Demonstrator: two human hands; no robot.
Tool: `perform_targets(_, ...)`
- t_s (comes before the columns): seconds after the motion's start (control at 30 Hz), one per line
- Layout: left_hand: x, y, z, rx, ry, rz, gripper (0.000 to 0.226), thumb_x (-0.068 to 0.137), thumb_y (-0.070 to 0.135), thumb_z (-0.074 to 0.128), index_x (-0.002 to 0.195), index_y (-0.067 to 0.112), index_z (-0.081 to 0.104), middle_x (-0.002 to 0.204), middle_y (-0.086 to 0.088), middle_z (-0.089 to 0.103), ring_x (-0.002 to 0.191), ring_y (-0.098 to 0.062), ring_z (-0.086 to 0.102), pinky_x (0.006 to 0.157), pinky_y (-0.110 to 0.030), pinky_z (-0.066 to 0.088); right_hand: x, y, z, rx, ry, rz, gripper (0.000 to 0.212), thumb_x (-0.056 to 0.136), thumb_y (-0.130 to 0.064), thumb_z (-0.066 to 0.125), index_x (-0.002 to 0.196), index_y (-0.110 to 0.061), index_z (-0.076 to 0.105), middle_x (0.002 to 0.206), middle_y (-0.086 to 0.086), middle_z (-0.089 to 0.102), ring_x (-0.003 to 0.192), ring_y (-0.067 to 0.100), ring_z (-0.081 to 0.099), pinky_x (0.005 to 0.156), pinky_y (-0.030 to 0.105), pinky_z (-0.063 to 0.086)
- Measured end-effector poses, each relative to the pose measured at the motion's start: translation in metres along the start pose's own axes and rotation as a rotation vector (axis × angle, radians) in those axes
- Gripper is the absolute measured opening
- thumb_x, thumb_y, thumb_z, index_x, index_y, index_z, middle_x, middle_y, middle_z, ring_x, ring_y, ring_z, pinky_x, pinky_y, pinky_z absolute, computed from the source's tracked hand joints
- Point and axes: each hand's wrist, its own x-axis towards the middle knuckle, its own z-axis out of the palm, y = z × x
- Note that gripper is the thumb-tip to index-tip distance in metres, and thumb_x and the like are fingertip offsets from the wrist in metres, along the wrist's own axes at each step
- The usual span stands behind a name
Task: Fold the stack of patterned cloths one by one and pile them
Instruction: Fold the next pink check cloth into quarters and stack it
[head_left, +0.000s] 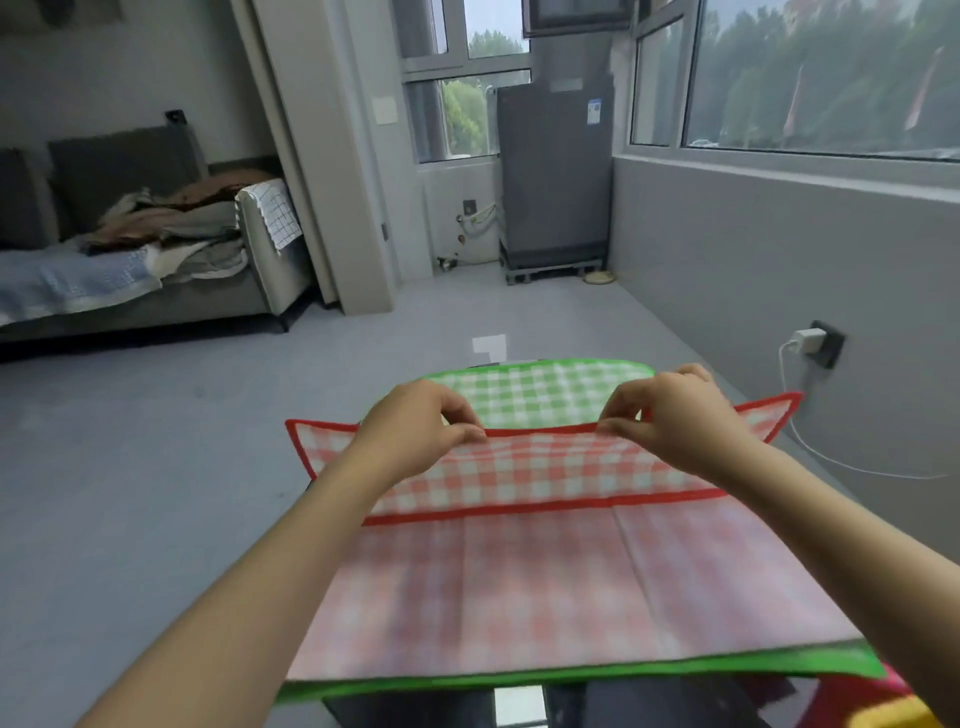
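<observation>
I have the red checked cloth (524, 467) by its far hem — my left hand (421, 428) pinches the red border between thumb and curled fingers, and my right hand (670, 410) pinches the same border a little further along. The stretch of hem between my hands sags slightly. The cloth is doubled over: the bright gingham face with its solid red binding shows on the raised flap, while the paler, washed-out reverse lies flat toward me, marked by straight crease lines that split it into panels. Its two far corners stick out as points past my wrists.

Under it lies a green checked cloth (540, 395) with a bright green border; its rounded far end shows beyond my hands, and a green strip shows at the near edge of the table (415, 709), whose dark glossy top is visible only there. At the near right corner I can see something red and yellow (883, 712), too blurred to tell what it is.

My forearms cover the cloth's left and right sides. Around me is a smooth grey floor (156, 467). Far left stands a grey sofa (156, 291) heaped with rumpled fabrics, a grid-patterned white cloth draped over its arm. Ahead is a tall grey appliance (553, 171) on a low stand by the windows. On the right wall a white charger (808, 340) sits in a dark socket, its cable trailing down.
</observation>
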Motion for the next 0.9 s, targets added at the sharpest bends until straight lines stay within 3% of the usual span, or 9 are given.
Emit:
perform_targets(0.1,-0.032,0.001,0.005,-0.027,-0.08,0.024,0.005,0.077,0.03,0.076,0.073,0.029,0.074,0.046,0.025,0.055,0.05,0.004,0.049,0.052,-0.014,0.035,-0.028,-0.006,-0.007,0.084,-0.155,0.03,0.006,0.078,-0.037,0.07,0.074,-0.033,0.069,0.061,-0.021,0.057,0.061,-0.001,0.053,0.061,0.021,0.041)
perform_targets(0.23,-0.065,-0.004,0.025,-0.103,-0.193,-0.016,0.007,0.078,0.029,0.075,0.071,0.028,0.073,0.045,0.026,0.055,0.048,0.006,0.047,0.044,-0.008,0.032,-0.058,-0.005,0.005,0.175,-0.297,0.05,0.017,0.077,-0.035,0.072,0.064,-0.041,0.062,0.07,-0.015,0.067,0.066,-0.001,0.057,0.064,0.021,0.045)
perform_targets(0.37,-0.083,-0.014,0.049,-0.168,-0.276,-0.067,0.007,0.077,0.03,0.076,0.07,0.029,0.074,0.054,0.024,0.061,0.053,0.004,0.049,0.049,-0.008,0.035,-0.081,0.001,0.024,0.239,-0.401,0.071,0.018,0.074,-0.036,0.075,0.061,-0.039,0.063,0.069,-0.016,0.066,0.069,0.002,0.058,0.057,0.011,0.041)
perform_targets(0.5,-0.089,-0.025,0.066,-0.183,-0.345,-0.071,0.008,0.076,0.027,0.076,0.069,0.03,0.074,0.068,0.015,0.069,0.06,0.002,0.052,0.06,-0.014,0.043,-0.093,0.008,0.043,0.224,-0.471,0.029,0.021,0.071,-0.039,0.076,0.059,-0.043,0.059,0.08,-0.015,0.061,0.076,0.0,0.053,0.063,0.011,0.037)
perform_targets(0.63,-0.09,-0.032,0.072,-0.172,-0.404,-0.055,0.008,0.076,0.024,0.076,0.069,0.028,0.075,0.074,0.009,0.072,0.063,0.004,0.056,0.063,-0.014,0.046,-0.1,0.009,0.056,0.19,-0.474,-0.085,0.027,0.072,-0.04,0.075,0.057,-0.048,0.054,0.095,-0.022,0.056,0.09,-0.006,0.042,0.076,-0.002,0.026)
perform_targets(0.77,-0.091,-0.038,0.074,-0.185,-0.425,-0.057,0.005,0.075,0.028,0.075,0.07,0.027,0.076,0.073,0.012,0.071,0.065,0.003,0.058,0.063,-0.016,0.047,-0.107,0.013,0.06,0.25,-0.457,-0.121,0.021,0.076,-0.036,0.072,0.062,-0.045,0.059,0.114,-0.028,0.05,0.105,-0.022,0.033,0.082,-0.01,0.015)
perform_targets(0.9,-0.096,-0.04,0.078,-0.171,-0.444,-0.053,0.006,0.071,0.031,0.079,0.07,0.027,0.075,0.075,0.012,0.07,0.066,0.0,0.06,0.062,-0.019,0.05,-0.111,0.017,0.066,0.292,-0.498,-0.141,0.018,0.074,-0.034,0.075,0.064,-0.042,0.062,0.114,-0.027,0.049,0.1,-0.032,0.033,0.083,-0.01,0.02)
